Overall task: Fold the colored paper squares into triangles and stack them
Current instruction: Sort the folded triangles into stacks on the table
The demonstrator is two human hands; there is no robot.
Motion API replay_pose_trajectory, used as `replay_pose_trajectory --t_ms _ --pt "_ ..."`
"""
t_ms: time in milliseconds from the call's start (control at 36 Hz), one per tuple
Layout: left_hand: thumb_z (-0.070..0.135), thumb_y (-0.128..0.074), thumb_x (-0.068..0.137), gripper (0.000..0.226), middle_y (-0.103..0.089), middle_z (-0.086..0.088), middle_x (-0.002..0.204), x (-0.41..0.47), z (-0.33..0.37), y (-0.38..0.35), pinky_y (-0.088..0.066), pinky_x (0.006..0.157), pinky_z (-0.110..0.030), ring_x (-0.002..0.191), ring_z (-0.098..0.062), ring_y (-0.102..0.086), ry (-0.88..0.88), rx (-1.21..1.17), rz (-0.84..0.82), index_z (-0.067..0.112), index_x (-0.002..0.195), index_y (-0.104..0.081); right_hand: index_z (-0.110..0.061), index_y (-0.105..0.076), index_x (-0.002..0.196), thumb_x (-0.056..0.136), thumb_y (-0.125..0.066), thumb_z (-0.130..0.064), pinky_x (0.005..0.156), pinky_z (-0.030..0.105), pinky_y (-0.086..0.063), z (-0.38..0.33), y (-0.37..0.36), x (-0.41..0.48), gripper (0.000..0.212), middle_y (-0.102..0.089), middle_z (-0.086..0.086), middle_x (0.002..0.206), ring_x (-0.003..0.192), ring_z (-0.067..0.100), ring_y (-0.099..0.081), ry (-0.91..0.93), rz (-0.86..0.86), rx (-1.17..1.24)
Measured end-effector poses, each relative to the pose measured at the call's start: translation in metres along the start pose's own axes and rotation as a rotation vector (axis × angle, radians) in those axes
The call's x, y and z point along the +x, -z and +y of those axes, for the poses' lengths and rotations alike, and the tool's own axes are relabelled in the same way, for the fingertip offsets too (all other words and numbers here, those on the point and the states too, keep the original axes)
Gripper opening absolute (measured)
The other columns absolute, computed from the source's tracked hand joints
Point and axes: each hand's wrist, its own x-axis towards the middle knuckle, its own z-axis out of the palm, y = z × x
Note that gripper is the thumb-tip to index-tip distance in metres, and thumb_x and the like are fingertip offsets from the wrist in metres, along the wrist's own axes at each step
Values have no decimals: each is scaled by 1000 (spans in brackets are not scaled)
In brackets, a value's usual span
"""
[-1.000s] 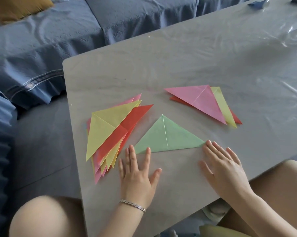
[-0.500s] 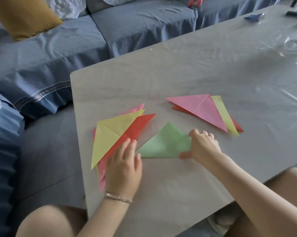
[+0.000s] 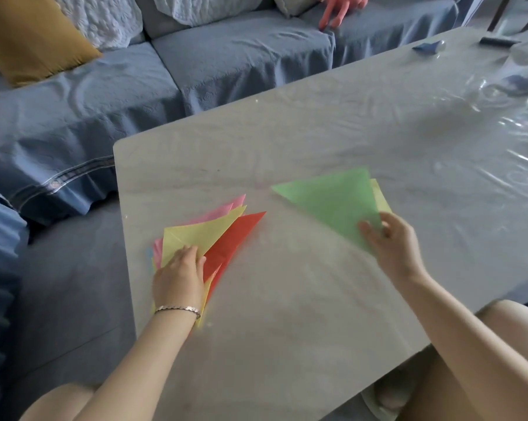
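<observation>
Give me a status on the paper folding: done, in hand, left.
Done: the green triangle is folded, and a yellow sheet peeks out beneath it on the right.
In hand: the right hand pinches the green triangle over that sheet, apparently stacking it.
Left: the fanned pile of yellow, red and pink paper under the left hand looks untidy and is likely next.
</observation>
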Motion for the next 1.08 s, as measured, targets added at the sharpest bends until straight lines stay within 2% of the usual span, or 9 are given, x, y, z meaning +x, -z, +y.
replay_pose_trajectory --t_ms 111,194,250,333,500,667,722,833,1083 --pt "-9 -52 83 9 -63 -23 68 -1 -2 4 -30 51 -30 57 -40 -60 -50 90 35 -6 87 -60 -4 -58 116 88 -60 -15 68 23 -44 0 6 35 30 -65 11 101 79 13 -59 -47 70 -118" --pt "-22 -56 67 22 -63 -17 60 -3 5 13 -39 42 -26 45 -32 -59 -229 134 186 -4 78 -63 -7 -45 132 90 -57 -24 91 32 -38 3 10 40 47 -55 14 116 106 29 -52 -27 111 -314" --pt "-9 -47 73 25 -70 -16 79 -7 11 12 -50 54 -30 62 -29 -68 -395 141 299 -1 87 -67 -7 -44 133 89 -57 -19 101 38 -35 2 10 32 47 -48 19 124 118 32 -44 59 130 -370" --pt "1 -40 81 32 -69 -16 102 -16 31 7 -52 76 -36 93 -28 -68 -563 121 317 1 98 -67 -5 -56 122 87 -58 -7 100 29 -32 -2 4 10 35 -48 19 122 118 33 -42 233 117 -339" --pt "2 -40 79 35 -70 -12 103 -40 73 -22 -55 77 -35 97 -23 -67 -792 85 177 4 95 -71 0 -64 106 84 -48 -11 95 29 -38 -2 -12 -36 30 -58 15 114 109 25 -51 597 7 -307" --pt "11 -37 73 38 -68 -6 110 -46 75 -48 -53 80 -31 102 -21 -65 -712 71 -117 18 107 -52 -7 -59 122 93 -35 -31 104 38 -38 21 -26 -64 44 -55 5 131 127 22 -47 706 -405 -623" --pt "15 -36 73 46 -65 -5 117 -51 71 -50 -52 83 -32 106 -22 -63 -649 89 -185 21 112 -60 -10 -57 125 98 -22 -40 106 33 -34 26 -29 -69 54 -54 4 133 127 22 -46 703 -474 -719" --pt "25 -40 78 47 -52 -3 134 -67 62 -52 -34 101 -43 121 -25 -51 -596 147 -165 16 123 -54 -11 -57 126 100 -11 -42 106 23 -27 29 -42 -81 61 -57 1 130 123 18 -51 692 -499 -828" --pt "50 -15 93 57 -48 -9 137 -80 50 -42 -24 99 -40 127 -30 -42 -425 193 -243 15 133 -38 -6 -62 119 100 -7 -43 109 25 -13 30 -45 -98 69 -58 9 127 117 22 -55 564 -440 -917"
